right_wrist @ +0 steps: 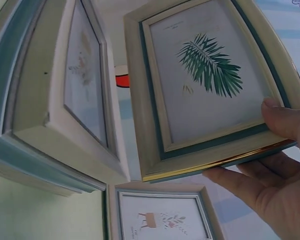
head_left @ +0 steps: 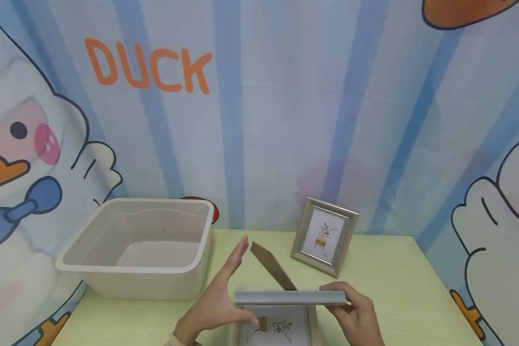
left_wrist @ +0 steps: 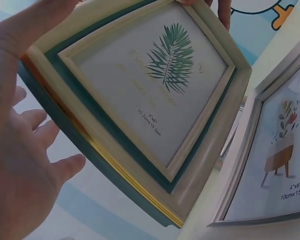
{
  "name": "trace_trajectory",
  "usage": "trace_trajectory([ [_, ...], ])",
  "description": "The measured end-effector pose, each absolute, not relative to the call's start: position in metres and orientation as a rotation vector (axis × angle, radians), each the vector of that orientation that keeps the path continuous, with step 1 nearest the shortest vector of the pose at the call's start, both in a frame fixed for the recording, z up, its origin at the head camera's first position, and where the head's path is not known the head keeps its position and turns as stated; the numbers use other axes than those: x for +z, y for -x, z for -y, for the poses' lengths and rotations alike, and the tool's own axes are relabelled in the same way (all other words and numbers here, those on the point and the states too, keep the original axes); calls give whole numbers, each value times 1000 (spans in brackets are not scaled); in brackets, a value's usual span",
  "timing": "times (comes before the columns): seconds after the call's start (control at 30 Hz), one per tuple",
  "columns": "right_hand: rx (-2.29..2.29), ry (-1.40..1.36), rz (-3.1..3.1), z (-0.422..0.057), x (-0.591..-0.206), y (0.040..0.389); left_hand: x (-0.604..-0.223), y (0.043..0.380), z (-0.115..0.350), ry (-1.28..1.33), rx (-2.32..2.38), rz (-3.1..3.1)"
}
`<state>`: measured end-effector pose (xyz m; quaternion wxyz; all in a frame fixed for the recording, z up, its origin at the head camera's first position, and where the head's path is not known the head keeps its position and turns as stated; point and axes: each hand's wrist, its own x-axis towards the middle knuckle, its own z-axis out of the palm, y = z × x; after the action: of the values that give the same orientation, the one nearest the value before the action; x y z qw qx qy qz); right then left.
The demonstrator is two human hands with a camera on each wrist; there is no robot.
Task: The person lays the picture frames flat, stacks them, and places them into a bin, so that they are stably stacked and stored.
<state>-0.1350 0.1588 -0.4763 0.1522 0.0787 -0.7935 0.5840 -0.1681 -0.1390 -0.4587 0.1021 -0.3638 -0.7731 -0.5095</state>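
My right hand (head_left: 354, 307) grips one end of a picture frame (head_left: 290, 297), seen nearly edge-on in the head view. Its thumb lies on the front and the fingers are behind, as the right wrist view shows. Cream, teal and gold mouldings surround a green palm leaf print (right_wrist: 210, 65). From the back, a brown easel leg (head_left: 272, 266) sticks out. Around the opposite end, my left hand (head_left: 218, 298) is spread, thumb on the near side and fingers straight. Directly beneath lies a frame with a potted-plant print (head_left: 281, 327), partly hidden by the held one.
Another potted-plant frame (head_left: 304, 240) stands tilted toward the back of the pale green table (head_left: 398, 288). To the left is a large beige plastic bin (head_left: 134, 283). A striped duck-print curtain (head_left: 281, 120) hangs behind the table.
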Motion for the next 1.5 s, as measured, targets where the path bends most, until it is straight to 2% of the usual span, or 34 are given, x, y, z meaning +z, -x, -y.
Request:
trace_trajectory([
  [0.27, 1619, -356, 2204, -158, -486, 138, -461, 169, 143, 1127, -1481, 2295],
  [0.47, 1532, -469, 2121, -159, -492, 141, -461, 163, 143, 1061, -1441, 2298],
  [0.9, 1528, -847, 1695, -166, -508, 153, -453, 154, 136, 1051, -1304, 2193],
  [1.5, 1496, -806, 1623, -164, -505, 155, -474, 157, 143, 1100, -1426, 1786],
])
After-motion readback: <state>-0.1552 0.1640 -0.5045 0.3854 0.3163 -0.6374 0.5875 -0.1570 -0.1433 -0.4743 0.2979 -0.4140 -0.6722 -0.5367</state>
